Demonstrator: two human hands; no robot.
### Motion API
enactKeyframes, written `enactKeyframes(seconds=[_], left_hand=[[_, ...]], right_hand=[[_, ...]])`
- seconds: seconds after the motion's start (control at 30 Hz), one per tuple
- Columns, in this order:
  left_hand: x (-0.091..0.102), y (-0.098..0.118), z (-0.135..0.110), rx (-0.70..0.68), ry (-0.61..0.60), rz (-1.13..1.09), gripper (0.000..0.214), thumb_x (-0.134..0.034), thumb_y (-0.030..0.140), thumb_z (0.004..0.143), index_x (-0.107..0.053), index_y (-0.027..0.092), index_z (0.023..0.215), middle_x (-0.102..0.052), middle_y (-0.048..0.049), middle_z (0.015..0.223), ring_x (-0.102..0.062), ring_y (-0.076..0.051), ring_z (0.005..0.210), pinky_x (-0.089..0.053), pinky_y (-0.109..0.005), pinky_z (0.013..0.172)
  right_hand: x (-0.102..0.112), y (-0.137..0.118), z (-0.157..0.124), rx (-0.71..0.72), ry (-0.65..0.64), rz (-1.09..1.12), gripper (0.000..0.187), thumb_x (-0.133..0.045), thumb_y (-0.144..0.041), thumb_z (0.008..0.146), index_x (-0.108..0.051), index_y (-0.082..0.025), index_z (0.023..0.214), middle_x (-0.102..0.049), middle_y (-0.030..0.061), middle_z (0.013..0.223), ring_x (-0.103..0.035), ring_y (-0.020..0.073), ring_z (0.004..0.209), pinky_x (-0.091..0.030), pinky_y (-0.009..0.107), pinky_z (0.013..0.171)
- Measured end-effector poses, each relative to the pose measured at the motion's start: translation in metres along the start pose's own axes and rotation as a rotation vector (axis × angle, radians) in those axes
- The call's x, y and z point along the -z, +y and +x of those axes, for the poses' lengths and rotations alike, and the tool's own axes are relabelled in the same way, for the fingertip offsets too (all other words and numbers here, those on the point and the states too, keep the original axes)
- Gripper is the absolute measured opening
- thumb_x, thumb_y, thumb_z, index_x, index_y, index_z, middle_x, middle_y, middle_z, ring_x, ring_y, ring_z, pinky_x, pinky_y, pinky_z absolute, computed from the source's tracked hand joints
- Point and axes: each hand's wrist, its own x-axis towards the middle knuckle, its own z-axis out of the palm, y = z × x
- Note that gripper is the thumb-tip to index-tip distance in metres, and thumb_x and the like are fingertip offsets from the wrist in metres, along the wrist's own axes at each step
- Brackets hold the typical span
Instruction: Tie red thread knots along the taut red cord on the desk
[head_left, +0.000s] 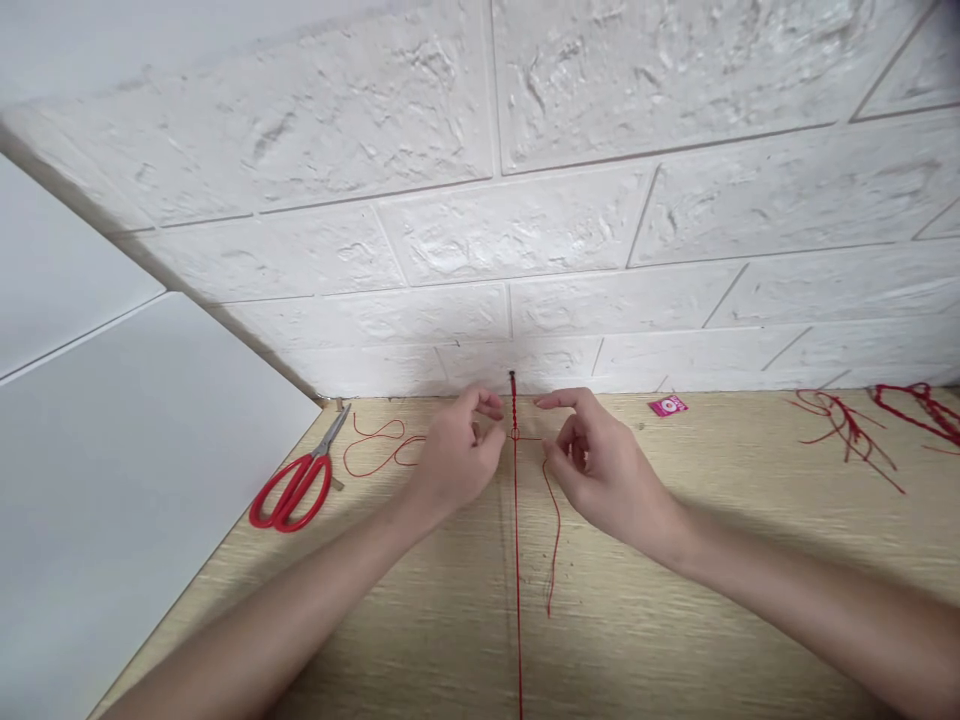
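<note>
A taut red cord (517, 580) runs from a dark fixing point (512, 375) at the foot of the wall down toward the near edge of the view. Its upper part is a short knotted braid (514, 408), with a small loop of thinner thread just below. My left hand (461, 445) is closed beside this loop, fingertips pinched on the red thread (375, 434), whose slack curls out to the left. On the other side, my right hand (596, 455) pinches the thread's other end between thumb and curled fingers, index finger stretched out. A loose tail (556, 530) hangs below it.
Red-handled scissors (300, 490) lie at the left near a white panel (187, 430). A small pink packet (667, 405) and bundles of red knotted cord (851, 430) rest at the right. A white brick-pattern wall (465, 230) bounds the wooden tabletop (637, 640).
</note>
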Motion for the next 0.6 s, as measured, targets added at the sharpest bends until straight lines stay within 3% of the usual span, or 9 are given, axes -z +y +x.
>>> enactKeyframes(seconds=[0.1, 0.17, 0.3, 0.6], left_hand=[[-0.011, 0.002, 0.005, 0.130, -0.018, -0.067, 0.019, -0.051, 0.016, 0.084, -0.057, 0.021, 0.102, -0.067, 0.0010, 0.079, -0.052, -0.010, 0.050, -0.038, -0.026, 0.049], [-0.016, -0.001, 0.006, 0.146, -0.033, -0.089, 0.022, -0.049, 0.014, 0.084, -0.057, 0.022, 0.103, -0.061, 0.0037, 0.066, -0.053, -0.012, 0.053, -0.039, -0.026, 0.051], [-0.018, -0.009, 0.002, 0.063, -0.061, -0.139, 0.020, -0.051, 0.012, 0.084, -0.057, 0.021, 0.101, -0.056, 0.0040, 0.066, -0.054, -0.012, 0.059, -0.040, -0.026, 0.056], [-0.018, -0.009, -0.003, 0.010, -0.069, -0.009, 0.014, -0.048, 0.014, 0.090, -0.057, 0.020, 0.100, -0.053, 0.0035, 0.068, -0.049, -0.012, 0.061, -0.037, -0.028, 0.058]], right_hand=[[-0.007, -0.002, 0.009, -0.069, -0.078, 0.089, 0.049, -0.050, -0.004, 0.081, -0.043, -0.023, 0.126, -0.067, 0.0075, 0.108, -0.058, 0.0114, 0.061, -0.046, 0.028, 0.059], [-0.013, 0.001, 0.015, -0.062, -0.128, 0.128, 0.051, -0.049, -0.003, 0.081, -0.041, -0.023, 0.128, -0.068, 0.0049, 0.101, -0.060, 0.0121, 0.063, -0.046, 0.027, 0.060], [-0.019, 0.008, 0.018, -0.013, -0.160, 0.093, 0.045, -0.050, -0.005, 0.086, -0.045, -0.021, 0.128, -0.061, -0.0026, 0.075, -0.058, 0.0135, 0.065, -0.043, 0.026, 0.060], [-0.018, 0.019, 0.018, -0.023, -0.135, 0.013, 0.030, -0.048, -0.008, 0.086, -0.049, -0.020, 0.114, -0.052, -0.0048, 0.068, -0.052, 0.0136, 0.060, -0.036, 0.026, 0.056]])
